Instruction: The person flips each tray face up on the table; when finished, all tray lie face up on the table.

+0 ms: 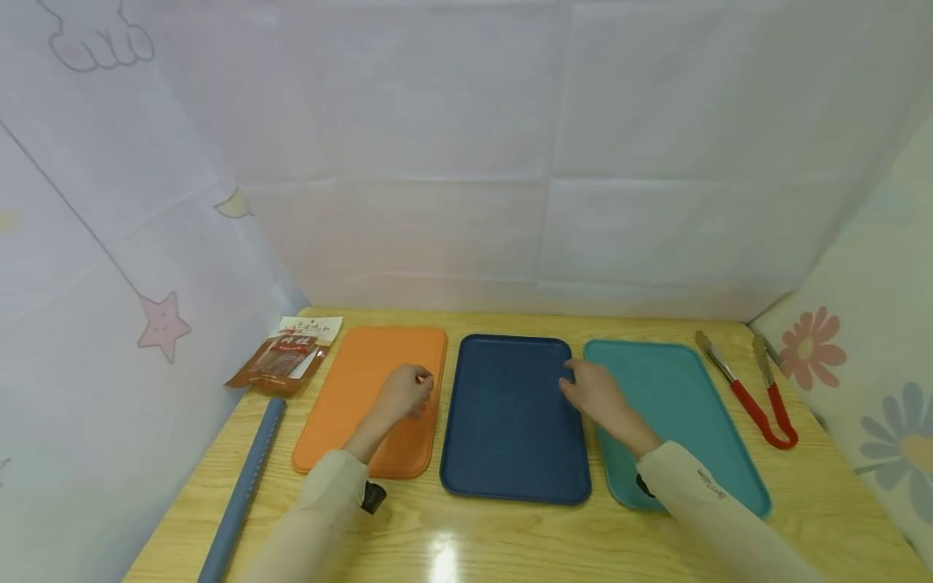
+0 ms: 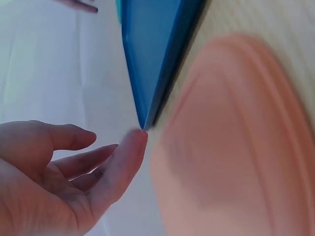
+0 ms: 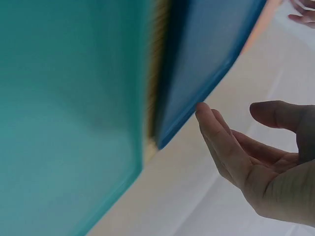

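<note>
Orange tray (image 1: 364, 364) toward left edge of bench (image 1: 525, 542), navy tray (image 1: 513, 429) mid-bench, teal tray (image 1: 666, 405) toward right edge. Left grip (image 1: 405, 392) loosely curved, holding nothing, above orange tray. Right grip (image 1: 594, 393) relaxed, likewise unloaded, above facing rims of navy and teal trays. Packet (image 1: 284, 360) at back left corner.

Lower frame, on table (image 1: 510, 542), side by side: left tray (image 1: 379, 352), middle tray (image 1: 510, 437), right tray (image 1: 681, 397). Pouch (image 1: 280, 360) at left, rod (image 1: 244, 488) below it; tongs (image 1: 751, 406) at right. My left hand (image 1: 405, 391) is over left tray, right hand (image 1: 594, 392) over the middle-right gap.
</note>
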Available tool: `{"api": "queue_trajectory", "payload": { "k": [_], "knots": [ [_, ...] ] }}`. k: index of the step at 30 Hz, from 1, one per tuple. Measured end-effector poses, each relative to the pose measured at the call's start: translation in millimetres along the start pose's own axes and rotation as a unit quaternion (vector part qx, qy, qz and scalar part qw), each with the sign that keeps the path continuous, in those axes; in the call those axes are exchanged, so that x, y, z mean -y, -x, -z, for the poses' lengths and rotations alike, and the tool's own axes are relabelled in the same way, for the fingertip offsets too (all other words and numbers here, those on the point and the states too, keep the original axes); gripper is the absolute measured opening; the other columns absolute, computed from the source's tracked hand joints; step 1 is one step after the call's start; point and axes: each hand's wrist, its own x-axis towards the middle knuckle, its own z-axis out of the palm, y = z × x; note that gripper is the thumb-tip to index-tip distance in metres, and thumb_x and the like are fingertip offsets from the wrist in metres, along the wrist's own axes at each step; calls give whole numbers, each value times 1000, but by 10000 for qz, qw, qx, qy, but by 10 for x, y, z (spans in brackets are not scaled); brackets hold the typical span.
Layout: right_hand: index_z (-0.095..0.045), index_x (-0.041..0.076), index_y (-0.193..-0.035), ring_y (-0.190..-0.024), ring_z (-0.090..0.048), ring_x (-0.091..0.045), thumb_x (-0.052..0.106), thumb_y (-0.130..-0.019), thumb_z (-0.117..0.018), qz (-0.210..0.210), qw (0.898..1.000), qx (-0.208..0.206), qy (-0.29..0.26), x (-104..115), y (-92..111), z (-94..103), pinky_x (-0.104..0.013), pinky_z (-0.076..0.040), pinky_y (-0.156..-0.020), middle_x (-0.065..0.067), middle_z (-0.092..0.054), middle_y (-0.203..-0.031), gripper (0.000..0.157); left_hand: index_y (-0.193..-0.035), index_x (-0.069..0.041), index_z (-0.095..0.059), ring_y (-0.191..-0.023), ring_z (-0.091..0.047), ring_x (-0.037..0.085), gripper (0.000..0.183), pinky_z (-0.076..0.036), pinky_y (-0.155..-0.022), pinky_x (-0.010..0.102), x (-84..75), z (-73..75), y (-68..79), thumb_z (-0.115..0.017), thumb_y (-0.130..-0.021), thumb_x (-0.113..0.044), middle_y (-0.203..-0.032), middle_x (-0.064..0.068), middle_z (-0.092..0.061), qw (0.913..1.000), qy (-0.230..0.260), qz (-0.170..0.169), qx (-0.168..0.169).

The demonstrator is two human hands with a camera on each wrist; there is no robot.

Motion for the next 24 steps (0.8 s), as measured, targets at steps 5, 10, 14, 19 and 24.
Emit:
{"api": "queue_trajectory", "payload": {
  "k": [5,10,14,19,24],
  "knots": [
    [-57,1,-131,-82,-68,-25,18,-96,-59,131,9962,416,-752,334,-58,-97,-34,-53,-61,-17,-69,-105,39,-127,7,-58,-74,-65,32,37,-53,-59,35,181,366,-54,-48,-100,-17,-109,22,-66,9969,-771,78,-111],
    [-55,3,-135,-88,-68,-31,16,-97,-58,-144,9790,775,-1880,720,-224,-243,-38,-56,-71,-19,-69,-107,40,-130,12,-52,-82,-62,29,41,-50,-65,38,502,649,-125,-47,-98,-14,-123,29,-58,9902,-1390,-25,-132],
    [-52,4,-138,-87,-68,-32,16,-97,-56,-71,9710,933,-2199,1002,-343,-432,-40,-56,-73,-17,-68,-109,42,-128,15,-52,-88,-61,37,41,-49,-72,45,748,786,-143,-47,-97,-12,-125,34,-54,9827,-1830,-98,-277],
    [-52,3,-138,-59,-56,-15,15,-97,-53,252,9743,1085,-1955,1308,-412,-683,-26,-43,-52,-18,-69,-102,43,-122,18,-54,-107,-52,52,41,-43,-89,61,918,867,-161,-46,-95,-12,-120,37,-54,9735,-2233,-165,-455],
    [-53,-1,-136,-44,-38,-6,11,-97,-53,386,9743,1082,-1938,1465,-439,-899,-23,-31,-41,-22,-69,-97,41,-120,19,-54,-111,-48,54,42,-38,-93,64,984,891,-170,-44,-94,-12,-118,37,-55,9699,-2416,-7,-319]
  ]
}}
